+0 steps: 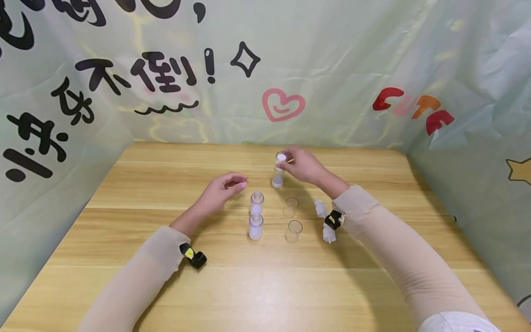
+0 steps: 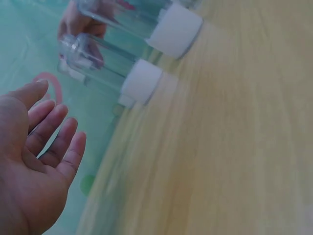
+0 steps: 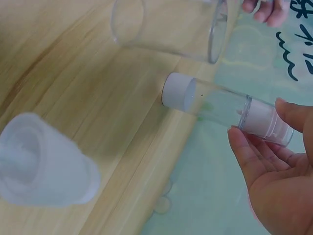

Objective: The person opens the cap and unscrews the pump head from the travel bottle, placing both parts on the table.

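My right hand [image 1: 304, 166] grips the top of a slim clear bottle [image 3: 215, 105] with a white base, thumb and fingers on either side. Inside that clear top a white fitting [image 3: 259, 116] shows. The bottle stands upright at the back of the table. My left hand [image 1: 221, 191] holds nothing; its fingers are relaxed, palm turned inward. Just to its right are two more clear bottles with white bases, a rear one [image 1: 256, 203] and a front one [image 1: 256, 228], their tops uncovered.
Two clear, empty-looking cylindrical covers [image 1: 292, 208] [image 1: 294, 233] stand right of the bottles. Farther right, two white pump heads [image 1: 320, 208] [image 1: 329, 234] lie near the right wrist. A printed cloth [image 1: 332, 92] hangs behind and beside the wooden table [image 1: 257, 290].
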A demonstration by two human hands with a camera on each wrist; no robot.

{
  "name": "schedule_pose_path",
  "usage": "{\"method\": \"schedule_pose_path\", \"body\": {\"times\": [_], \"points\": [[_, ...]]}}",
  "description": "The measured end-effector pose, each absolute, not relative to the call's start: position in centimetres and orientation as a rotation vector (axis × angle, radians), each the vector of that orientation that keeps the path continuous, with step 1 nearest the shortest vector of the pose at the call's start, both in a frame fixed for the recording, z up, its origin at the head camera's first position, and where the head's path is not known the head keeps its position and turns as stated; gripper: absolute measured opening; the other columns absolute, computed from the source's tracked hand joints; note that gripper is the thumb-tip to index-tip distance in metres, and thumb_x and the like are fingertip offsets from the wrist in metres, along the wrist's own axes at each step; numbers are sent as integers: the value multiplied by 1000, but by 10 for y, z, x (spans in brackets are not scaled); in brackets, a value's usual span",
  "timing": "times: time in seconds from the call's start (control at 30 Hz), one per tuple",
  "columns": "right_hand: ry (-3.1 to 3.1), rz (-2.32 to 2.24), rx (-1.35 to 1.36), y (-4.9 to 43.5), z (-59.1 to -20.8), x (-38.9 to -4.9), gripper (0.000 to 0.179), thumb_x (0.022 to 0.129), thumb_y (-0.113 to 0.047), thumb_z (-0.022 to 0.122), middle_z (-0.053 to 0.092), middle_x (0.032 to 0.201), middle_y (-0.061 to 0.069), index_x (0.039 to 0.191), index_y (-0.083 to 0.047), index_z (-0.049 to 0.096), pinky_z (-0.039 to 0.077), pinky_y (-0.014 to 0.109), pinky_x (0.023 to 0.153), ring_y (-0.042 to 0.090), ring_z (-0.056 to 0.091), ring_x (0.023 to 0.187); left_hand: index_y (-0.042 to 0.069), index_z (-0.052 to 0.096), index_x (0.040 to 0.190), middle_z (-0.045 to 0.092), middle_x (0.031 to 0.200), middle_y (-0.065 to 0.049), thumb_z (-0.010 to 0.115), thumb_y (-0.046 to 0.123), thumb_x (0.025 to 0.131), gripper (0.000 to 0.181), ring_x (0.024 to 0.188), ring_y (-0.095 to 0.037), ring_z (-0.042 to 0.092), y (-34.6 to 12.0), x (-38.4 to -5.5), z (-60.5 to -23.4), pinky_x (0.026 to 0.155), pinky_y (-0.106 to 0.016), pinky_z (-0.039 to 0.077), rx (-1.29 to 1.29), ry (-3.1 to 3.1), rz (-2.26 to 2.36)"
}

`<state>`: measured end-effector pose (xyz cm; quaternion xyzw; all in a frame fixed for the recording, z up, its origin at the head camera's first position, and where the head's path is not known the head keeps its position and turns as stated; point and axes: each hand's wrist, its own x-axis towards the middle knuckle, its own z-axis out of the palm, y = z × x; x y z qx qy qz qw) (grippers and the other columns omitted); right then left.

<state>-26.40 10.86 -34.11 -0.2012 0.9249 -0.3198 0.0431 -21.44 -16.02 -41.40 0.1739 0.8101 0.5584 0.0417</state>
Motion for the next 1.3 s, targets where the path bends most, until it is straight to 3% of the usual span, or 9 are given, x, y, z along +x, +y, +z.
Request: {"method": "schedule_pose_path", "body": {"times": [0.37, 0.6, 0.83, 1.0, 1.3], "points": [[2817, -924, -710, 87, -339, -261, 31, 95, -23, 67, 65, 107, 12, 116, 0, 58, 53, 36, 85, 24, 62, 103, 8, 60, 129, 63, 124, -6, 66, 26, 95, 39, 112, -22, 59, -151, -237, -425, 96, -35, 50, 486, 2429, 1685], [2803, -892, -725, 76, -337, -260, 32, 95, -23, 67, 65, 108, 11, 116, -1, 57, 51, 36, 85, 23, 61, 101, 7, 52, 138, 56, 136, -9, 69, 29, 93, 52, 122, -24, 55, -146, -248, -430, 103, -36, 46, 528, 2371, 1707], [2792, -871, -725, 65, -335, -256, 31, 95, -23, 67, 65, 109, 9, 116, -3, 56, 52, 35, 86, 22, 61, 100, 10, 42, 147, 43, 149, -10, 72, 15, 91, 64, 131, -30, 47, -138, -254, -432, 102, -36, 46, 571, 2247, 1767], [2779, -862, -737, 59, -333, -254, 31, 95, -21, 67, 65, 110, 9, 117, -3, 54, 51, 35, 87, 22, 61, 102, 9, 41, 147, 49, 144, -14, 72, 14, 91, 65, 130, -29, 48, -134, -257, -432, 104, -38, 45, 581, 2230, 1721], [2741, -843, -763, 51, -332, -252, 34, 95, -24, 67, 65, 113, 8, 121, -4, 54, 50, 33, 90, 21, 61, 106, 5, 55, 135, 62, 129, -11, 67, 14, 94, 44, 120, -26, 57, -139, -258, -434, 100, -36, 48, 632, 2308, 1640]]}}
